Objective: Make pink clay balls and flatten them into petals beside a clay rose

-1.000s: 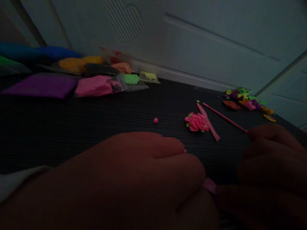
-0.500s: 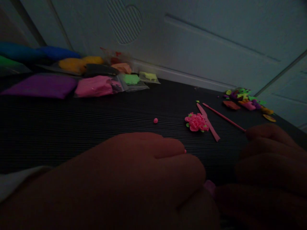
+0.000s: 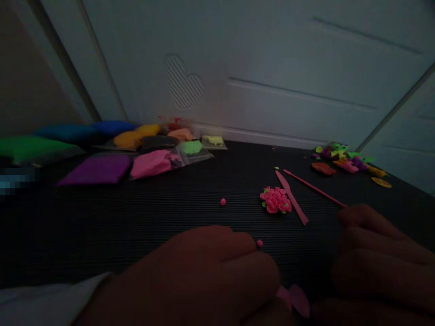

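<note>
My left hand [image 3: 204, 276] is low in the middle, its fingers curled closed on a piece of pink clay [image 3: 295, 299]. Thin, petal-like parts of that clay stick out past the fingers; the rest is hidden. My right hand [image 3: 384, 262] is at the lower right with bent fingers, close to the clay. Whatever its fingertips hold, if anything, is hidden. Just beyond the left knuckles lies a small pink clay ball [image 3: 259, 243], and another pink ball [image 3: 223, 202] is farther off. A cluster of pink clay roses [image 3: 276, 200] with green leaves rests beside a pink modelling knife [image 3: 292, 199].
A thin pink stick [image 3: 316, 188] lies beyond my right hand. Bags of coloured clay, including purple [image 3: 97, 169] and pink [image 3: 152, 163], line the back left of the dark table [image 3: 136, 240]. Colourful clay pieces [image 3: 346, 160] sit back right. A pale panelled surface [image 3: 272, 59] rises behind.
My view has tilted up, so the table's things appear lower. More pink clay shows between my hands, and a small gap now separates the right fingers from it.
</note>
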A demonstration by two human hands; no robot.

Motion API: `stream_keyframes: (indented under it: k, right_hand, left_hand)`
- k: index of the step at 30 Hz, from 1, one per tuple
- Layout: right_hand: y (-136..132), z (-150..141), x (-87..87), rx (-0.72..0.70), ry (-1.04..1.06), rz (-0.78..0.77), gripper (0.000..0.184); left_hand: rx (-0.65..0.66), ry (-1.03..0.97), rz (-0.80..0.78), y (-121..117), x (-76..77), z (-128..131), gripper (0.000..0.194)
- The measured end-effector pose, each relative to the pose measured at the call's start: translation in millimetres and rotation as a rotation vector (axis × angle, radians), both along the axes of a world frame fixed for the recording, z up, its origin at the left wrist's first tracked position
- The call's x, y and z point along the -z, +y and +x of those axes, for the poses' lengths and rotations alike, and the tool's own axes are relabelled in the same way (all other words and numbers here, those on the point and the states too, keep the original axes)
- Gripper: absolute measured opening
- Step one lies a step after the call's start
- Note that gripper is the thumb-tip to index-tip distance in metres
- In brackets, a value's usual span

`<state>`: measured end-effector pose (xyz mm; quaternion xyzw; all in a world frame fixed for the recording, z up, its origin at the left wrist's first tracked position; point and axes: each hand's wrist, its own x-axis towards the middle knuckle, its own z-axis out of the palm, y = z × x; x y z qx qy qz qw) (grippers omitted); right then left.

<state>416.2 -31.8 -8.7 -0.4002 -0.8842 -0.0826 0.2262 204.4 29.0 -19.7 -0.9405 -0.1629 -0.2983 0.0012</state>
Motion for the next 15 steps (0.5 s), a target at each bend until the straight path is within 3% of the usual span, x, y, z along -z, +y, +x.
stream_keyframes:
  k: [3,7,15]
  right_hand:
    - [0.9,-4.1,0.4,0.031,0.099,-0.043,0.017]
    - [2.2,-10.6,-9.0,0.037,0.128,-0.095,0.024]
    - [0.1,-13.1,-10.3,0.065,0.074,-0.158,0.026]
  left_hand:
    - [0.020,-0.001,0.084,3.1,1.0,-1.8,0.016]
    - [0.118,0.082,0.114,3.7,-10.1,-0.9,0.005]
    - [0.190,0.140,0.142,8.0,-14.3,-3.9,0.014]
